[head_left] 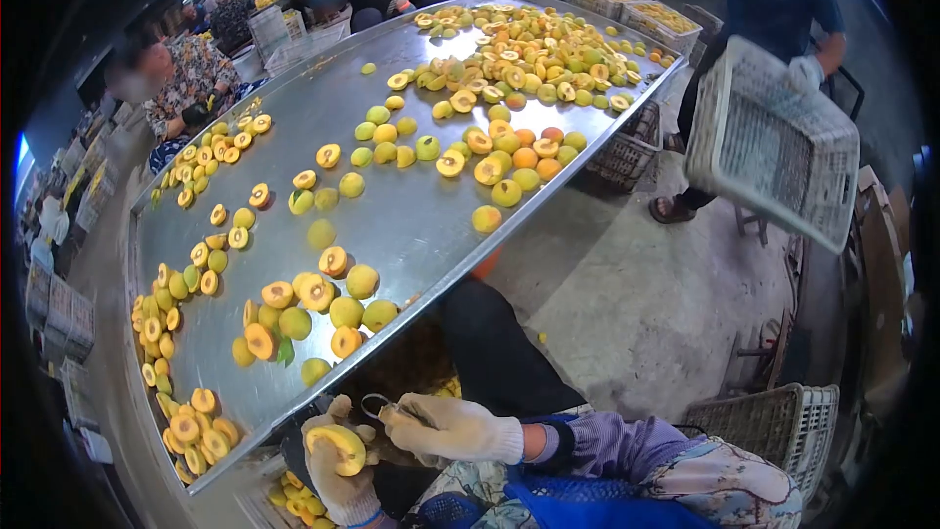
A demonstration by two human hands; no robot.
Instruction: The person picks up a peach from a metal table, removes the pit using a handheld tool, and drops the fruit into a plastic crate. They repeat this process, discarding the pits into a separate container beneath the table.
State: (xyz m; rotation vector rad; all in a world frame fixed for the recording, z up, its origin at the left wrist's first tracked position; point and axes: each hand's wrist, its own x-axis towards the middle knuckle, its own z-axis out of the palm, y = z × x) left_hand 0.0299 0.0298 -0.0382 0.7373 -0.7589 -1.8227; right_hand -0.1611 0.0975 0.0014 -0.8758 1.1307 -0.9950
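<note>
My left hand (345, 490), in a pale work glove, has its fingers wrapped round a yellow peach half (347, 450) just below the near edge of the metal table (421, 225). Close by on the right, my gloved right hand (458, 428) grips a pitting tool with a curved metal loop (373, 400) at its end. The loop stands a little above the peach half, apart from it. Nearest on the table lie several cut and whole peaches (313, 292). Part of the tool's handle is hidden in the right glove.
A large peach pile (529, 54) covers the table's far end. Cut peaches (201, 431) sit in a crate below and along the left rim. On the right, a person carries a plastic crate (774, 142); another crate (774, 426) stands on the floor. Other people sit across the table.
</note>
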